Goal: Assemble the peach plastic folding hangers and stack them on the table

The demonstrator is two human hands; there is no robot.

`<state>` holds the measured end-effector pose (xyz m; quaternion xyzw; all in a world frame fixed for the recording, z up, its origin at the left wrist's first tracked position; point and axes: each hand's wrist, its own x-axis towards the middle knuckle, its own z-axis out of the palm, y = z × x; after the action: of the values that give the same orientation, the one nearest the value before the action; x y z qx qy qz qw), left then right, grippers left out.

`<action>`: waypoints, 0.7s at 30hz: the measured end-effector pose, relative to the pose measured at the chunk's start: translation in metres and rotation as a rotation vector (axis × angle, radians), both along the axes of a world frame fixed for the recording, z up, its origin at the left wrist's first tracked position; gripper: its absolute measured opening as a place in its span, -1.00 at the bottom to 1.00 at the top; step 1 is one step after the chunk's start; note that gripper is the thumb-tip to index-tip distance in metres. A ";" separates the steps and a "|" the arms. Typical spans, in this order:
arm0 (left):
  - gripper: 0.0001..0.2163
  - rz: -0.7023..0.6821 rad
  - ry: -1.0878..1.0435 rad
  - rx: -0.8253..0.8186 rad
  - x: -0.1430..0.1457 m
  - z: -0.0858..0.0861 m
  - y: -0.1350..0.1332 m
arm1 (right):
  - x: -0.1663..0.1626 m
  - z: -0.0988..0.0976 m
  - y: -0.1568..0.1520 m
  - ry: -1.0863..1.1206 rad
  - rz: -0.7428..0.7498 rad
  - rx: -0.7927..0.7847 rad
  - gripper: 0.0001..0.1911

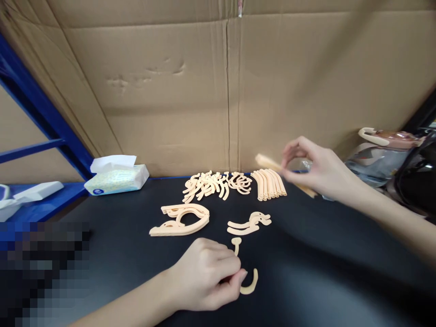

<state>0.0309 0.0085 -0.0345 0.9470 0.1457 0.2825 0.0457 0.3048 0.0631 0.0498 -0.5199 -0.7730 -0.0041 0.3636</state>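
My right hand (308,165) is raised at the right, its thumb and fingers pinching a long beige plastic hanger arm (268,162), blurred by motion. Low in front, my left hand (213,274) is closed, knuckles up, over a beige curved hook (251,285) whose end disappears at the fingertips. A small T-shaped end (236,242) sticks out above those fingers; whether it belongs to the hook is hidden. Beyond it lie two short wavy pieces (250,225). Folded hangers (190,222), assembled from such parts, rest to the left.
Along the back of the black table (129,268) are a heap of small beige pieces (206,185), a cluster of hooks (239,182) and a row of hanger arms (268,185). A tissue pack (116,178) sits back left; a clear jug (373,159) back right. Cardboard (163,91) stands behind.
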 end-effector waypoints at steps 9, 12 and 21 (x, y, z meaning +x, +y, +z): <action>-0.84 0.053 0.067 -0.128 -0.008 0.003 -0.006 | -0.023 -0.052 -0.068 -0.328 0.374 -0.269 -0.79; -0.93 0.049 0.084 -0.127 -0.007 0.004 -0.006 | -0.020 -0.061 -0.067 -0.342 0.363 -0.267 -0.80; -0.95 0.008 0.148 -0.097 -0.004 0.004 -0.003 | -0.017 -0.073 -0.063 -0.273 0.314 -0.334 -0.84</action>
<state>0.0268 0.0052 -0.0302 0.9613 0.1662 0.2047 0.0796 0.2876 0.0000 -0.0235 -0.4412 -0.8759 0.1098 0.1615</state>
